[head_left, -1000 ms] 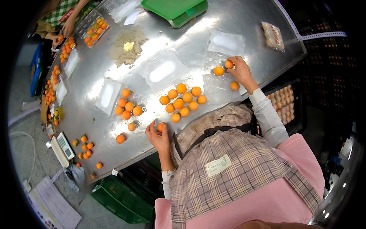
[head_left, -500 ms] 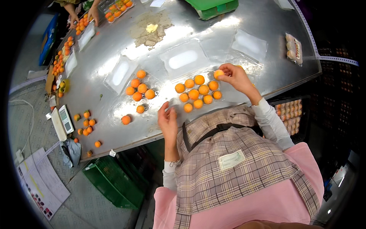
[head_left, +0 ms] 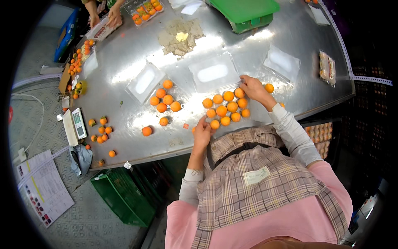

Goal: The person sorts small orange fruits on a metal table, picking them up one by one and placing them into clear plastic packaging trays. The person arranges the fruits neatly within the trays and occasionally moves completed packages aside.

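A cluster of small orange fruits (head_left: 225, 107) lies on the steel table (head_left: 124, 83) just in front of me. My left hand (head_left: 202, 132) rests at the cluster's near left edge, fingers touching a fruit (head_left: 214, 124). My right hand (head_left: 252, 88) sits at the cluster's far right, fingers curled against a fruit (head_left: 239, 93). One loose fruit (head_left: 269, 88) lies just right of that hand. A second smaller group of fruits (head_left: 164, 99) lies to the left, with a clear empty plastic tray (head_left: 213, 73) behind the main cluster.
More clear trays (head_left: 145, 81) (head_left: 282, 62), a green crate (head_left: 244, 12), a scale (head_left: 78, 123) with loose fruits (head_left: 100, 130) and a filled tray (head_left: 145, 10) sit on the table. Another person's hands (head_left: 112, 17) work at the far edge. A green crate (head_left: 124, 197) stands on the floor.
My right hand came back from the far right to the main cluster. My left hand stayed at the cluster's near edge. The view shifted as my head moved.
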Demonstrator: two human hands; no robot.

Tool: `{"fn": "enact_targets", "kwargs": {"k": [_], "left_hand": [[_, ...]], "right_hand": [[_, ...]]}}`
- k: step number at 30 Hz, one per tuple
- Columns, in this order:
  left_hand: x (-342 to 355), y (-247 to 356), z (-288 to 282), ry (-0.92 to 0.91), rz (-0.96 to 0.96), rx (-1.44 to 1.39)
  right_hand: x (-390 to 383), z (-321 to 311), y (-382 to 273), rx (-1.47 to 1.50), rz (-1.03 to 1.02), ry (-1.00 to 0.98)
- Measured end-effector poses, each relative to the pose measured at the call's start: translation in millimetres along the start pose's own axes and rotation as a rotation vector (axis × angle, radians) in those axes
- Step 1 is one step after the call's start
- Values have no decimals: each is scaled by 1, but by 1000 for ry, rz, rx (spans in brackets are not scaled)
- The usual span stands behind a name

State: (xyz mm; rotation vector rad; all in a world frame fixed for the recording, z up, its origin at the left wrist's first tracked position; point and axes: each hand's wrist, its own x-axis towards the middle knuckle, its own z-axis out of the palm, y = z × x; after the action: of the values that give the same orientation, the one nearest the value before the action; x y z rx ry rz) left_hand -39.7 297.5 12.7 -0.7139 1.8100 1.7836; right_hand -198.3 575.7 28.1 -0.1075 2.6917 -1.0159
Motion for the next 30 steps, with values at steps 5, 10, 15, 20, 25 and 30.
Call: {"fn": "enact_targets", "kwargs": {"k": [5, 10, 15, 20, 25, 30], "left_hand": [[3, -28, -3, -16, 104, -168], [-5, -13, -6, 14, 25, -266], [3, -14, 8, 101, 65, -270], [2, 12, 21, 188, 118, -61], [21, -4, 23, 51, -42, -340], [3, 14, 22, 82, 40, -328]], "right_hand": [[13, -4, -1, 165, 75, -132], [33, -20, -24, 230, -52, -73], [73, -9, -3, 115, -157, -50], [75, 0, 9, 100, -90, -105], [78, -2, 6, 114, -70, -163], [81, -13, -17, 192, -144, -160]]}}
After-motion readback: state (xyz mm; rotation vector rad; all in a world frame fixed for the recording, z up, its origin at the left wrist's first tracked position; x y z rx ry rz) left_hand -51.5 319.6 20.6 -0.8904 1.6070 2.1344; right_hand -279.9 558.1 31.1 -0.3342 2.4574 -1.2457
